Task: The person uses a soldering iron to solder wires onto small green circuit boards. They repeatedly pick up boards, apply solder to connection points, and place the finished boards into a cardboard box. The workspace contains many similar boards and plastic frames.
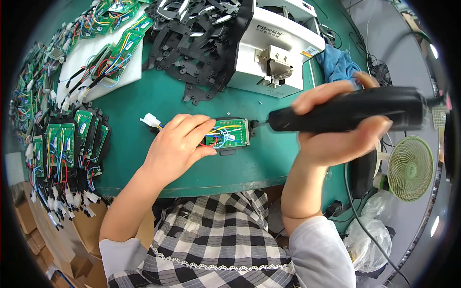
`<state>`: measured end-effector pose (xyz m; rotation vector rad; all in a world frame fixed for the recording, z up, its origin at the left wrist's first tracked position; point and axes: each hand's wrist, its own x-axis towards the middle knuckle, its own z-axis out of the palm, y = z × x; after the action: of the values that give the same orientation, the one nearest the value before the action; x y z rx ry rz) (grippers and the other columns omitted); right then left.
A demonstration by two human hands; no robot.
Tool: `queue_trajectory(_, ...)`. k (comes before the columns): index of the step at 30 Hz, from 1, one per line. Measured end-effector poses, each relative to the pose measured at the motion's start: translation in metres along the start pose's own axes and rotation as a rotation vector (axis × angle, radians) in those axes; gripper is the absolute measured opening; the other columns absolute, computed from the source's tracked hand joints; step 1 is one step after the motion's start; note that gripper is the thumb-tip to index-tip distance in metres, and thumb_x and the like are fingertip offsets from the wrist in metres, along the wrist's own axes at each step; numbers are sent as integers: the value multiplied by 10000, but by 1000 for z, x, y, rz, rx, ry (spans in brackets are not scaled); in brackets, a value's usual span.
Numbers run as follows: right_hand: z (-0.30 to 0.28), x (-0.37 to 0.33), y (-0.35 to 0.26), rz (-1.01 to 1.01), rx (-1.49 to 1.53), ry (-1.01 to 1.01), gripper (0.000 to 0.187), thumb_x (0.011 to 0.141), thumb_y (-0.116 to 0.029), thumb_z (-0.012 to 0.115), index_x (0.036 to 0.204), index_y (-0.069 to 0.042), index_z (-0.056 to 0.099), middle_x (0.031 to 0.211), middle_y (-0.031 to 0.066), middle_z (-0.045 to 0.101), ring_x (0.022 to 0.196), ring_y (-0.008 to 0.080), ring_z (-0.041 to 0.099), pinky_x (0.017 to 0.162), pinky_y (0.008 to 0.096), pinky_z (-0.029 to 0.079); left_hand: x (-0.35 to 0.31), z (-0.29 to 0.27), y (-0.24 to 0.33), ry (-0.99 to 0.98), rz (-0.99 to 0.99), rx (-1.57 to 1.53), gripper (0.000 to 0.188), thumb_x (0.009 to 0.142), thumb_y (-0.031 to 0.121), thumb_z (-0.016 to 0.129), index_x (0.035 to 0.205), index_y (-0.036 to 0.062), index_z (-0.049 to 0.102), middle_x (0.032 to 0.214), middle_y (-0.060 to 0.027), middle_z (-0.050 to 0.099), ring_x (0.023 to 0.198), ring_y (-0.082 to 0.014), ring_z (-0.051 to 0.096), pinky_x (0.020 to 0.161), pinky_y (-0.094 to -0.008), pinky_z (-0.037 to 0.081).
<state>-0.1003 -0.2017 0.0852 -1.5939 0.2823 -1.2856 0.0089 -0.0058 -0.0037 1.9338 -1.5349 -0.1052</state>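
Note:
A green circuit board [235,133] with coloured wires lies in a black plastic frame on the green work surface. My left hand [178,143] rests over its left end, fingers closed on the board and its wires. A white connector [151,120] pokes out beyond that hand. In my right hand [331,129] is a black electric screwdriver [345,110], held level and slightly blurred by motion. Its thin bit points left, close to the right end of the black frame. Whether the tip touches a screw there, I cannot tell.
A white screw-feeder machine [276,53] stands at the back, beside a heap of black plastic frames [189,57]. Wired boards [60,144] pile up at the left. A blue cloth [338,63] and a green fan [410,168] are on the right.

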Motion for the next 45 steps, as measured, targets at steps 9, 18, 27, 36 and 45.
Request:
queue_trajectory(9,11,55,0,-239,-79,83,757,874,-665,397,1101,56,384,620,162,570,462,258,561,467,354,493,0,8,3,67,10,-24,451,602,235,821,968,33,651,1106,-90,632,936,-258,634,772,-352,532)
queue_trajectory(18,22,49,6,-277,-146,30,776,886,-650,420,1115,90,379,607,150,575,465,237,583,471,306,490,1,8,3,78,43,-7,442,602,231,811,980,53,665,1069,-77,618,900,-256,628,752,-351,523)
queue_trajectory(27,32,8,0,23,30,-74,776,871,-668,412,1153,54,385,623,151,561,440,239,543,428,326,473,0,6,2,61,47,-4,399,612,220,800,961,70,677,1057,-67,617,898,-254,626,745,-352,523)
queue_trajectory(36,67,-20,13,49,76,-223,789,816,-638,553,1103,83,412,606,126,569,423,177,548,397,256,442,0,4,2,51,50,-10,351,671,233,765,961,60,673,1037,-58,603,907,-221,614,757,-338,515)
queue_trajectory(45,73,-28,23,14,153,-366,804,778,-636,605,1083,91,448,593,106,568,437,140,540,405,225,425,-2,4,3,50,16,-26,356,666,238,760,958,55,671,1035,-51,595,922,-214,602,763,-339,510)
